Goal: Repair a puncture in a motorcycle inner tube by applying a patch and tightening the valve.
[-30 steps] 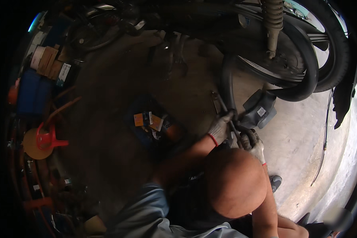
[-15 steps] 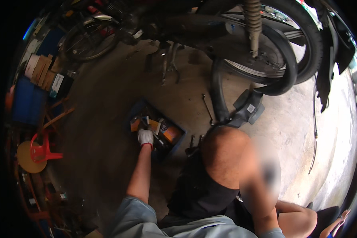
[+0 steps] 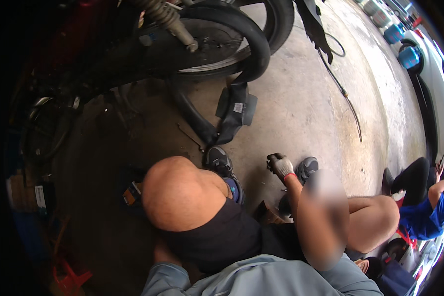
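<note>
My right hand (image 3: 279,165) wears a white glove with dark fingers. Its fingers are curled over the floor beside my shoe (image 3: 308,167); whatever they may hold is too small and dark to make out. Of my left side only part of the forearm (image 3: 165,254) shows, below my bent knee, and that hand is hidden. Ahead, a black inner tube (image 3: 197,123) hangs out from the motorcycle's rear wheel (image 3: 222,69) down to the floor. A grey flap with a white label (image 3: 238,107) lies around it. Close to the tube lies a wrench (image 3: 190,137).
The motorcycle's shock absorber (image 3: 170,22) slants down at the top. A cable (image 3: 343,91) lies on the concrete at right. Beyond sit a person in blue (image 3: 426,212) and a pale car (image 3: 439,89). Left of my knee shows an orange box (image 3: 130,193); a red stool (image 3: 71,276) stands lower left.
My view has swung to the right. My left hand, earlier in the blue tray among small boxes, is now out of sight. My right hand has come into view, fingers curled.
</note>
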A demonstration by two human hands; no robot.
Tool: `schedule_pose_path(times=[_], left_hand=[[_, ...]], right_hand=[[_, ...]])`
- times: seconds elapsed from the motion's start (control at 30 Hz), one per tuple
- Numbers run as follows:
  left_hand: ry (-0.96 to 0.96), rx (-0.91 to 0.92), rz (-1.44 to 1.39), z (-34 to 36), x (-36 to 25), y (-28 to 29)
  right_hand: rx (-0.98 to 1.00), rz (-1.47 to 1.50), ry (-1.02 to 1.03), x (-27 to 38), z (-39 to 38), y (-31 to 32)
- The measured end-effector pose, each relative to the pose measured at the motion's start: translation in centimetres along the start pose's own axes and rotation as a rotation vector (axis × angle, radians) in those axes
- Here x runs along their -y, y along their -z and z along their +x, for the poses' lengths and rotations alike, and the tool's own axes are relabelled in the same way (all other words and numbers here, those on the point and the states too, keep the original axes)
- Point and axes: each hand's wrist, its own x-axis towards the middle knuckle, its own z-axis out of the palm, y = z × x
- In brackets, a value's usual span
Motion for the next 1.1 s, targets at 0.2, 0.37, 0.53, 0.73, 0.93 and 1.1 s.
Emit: schedule_pose_path(times=[0.2, 0.37, 0.53, 0.73, 0.93, 1.1], left_hand=[[-0.025, 0.119, -0.041, -0.7, -2.1, -0.6], [-0.007, 0.130, -0.064, -0.1, -2.6, 0.8], [0.021, 0.123, -0.081, 0.4, -2.4, 2.9], [0.049, 0.210, -0.133, -1.3, -3.2, 2.3], [0.083, 0.315, -0.190, -3.2, -3.7, 0.8], [0.109, 0.357, -0.228, -3.2, -4.0, 0.5]], right_hand=[[-0.282, -0.550, -0.022, -2.1, -0.8, 1.7], [-0.241, -0.771, 0.057, -3.4, -1.7, -2.5], [-0.113, -0.907, 0.134, -2.7, -1.7, -3.5], [-0.040, -0.940, 0.177, -3.4, -1.0, -2.7], [-0.112, -0.793, 0.142, -3.7, -1.1, -1.6], [-0.039, -0.851, 0.158, -1.6, -2.2, -2.6]])
